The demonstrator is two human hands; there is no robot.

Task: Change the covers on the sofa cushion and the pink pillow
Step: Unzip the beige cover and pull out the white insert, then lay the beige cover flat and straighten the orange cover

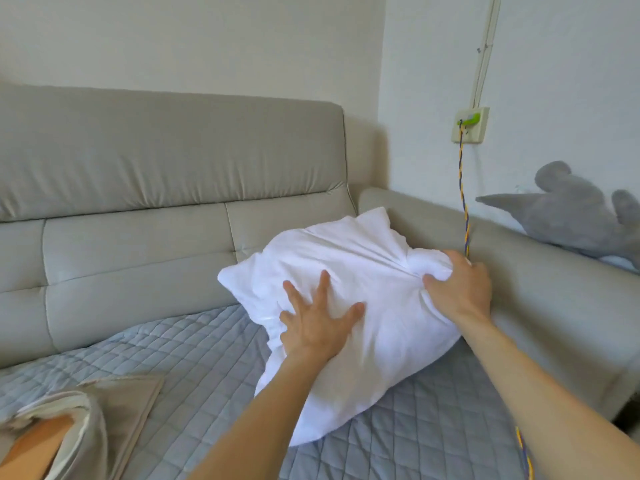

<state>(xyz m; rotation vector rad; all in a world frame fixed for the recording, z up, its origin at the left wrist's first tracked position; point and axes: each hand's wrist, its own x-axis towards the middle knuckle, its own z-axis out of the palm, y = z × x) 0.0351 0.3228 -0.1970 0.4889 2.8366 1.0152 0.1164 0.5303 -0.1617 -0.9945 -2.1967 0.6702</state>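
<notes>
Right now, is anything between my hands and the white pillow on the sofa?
Nothing visible. The left hand lies flat with spread fingers on the white pillow, and the right hand grips a bunched corner of it. The beige fabric lies apart, on the quilted seat cover at lower left.

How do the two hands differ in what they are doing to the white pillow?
The left hand lies flat with fingers spread, pressing the white pillow's face; the right hand has curled fingers bunching fabric at its right corner. The left sits nearer the middle, the right at the edge. Both touch the pillow.
</notes>
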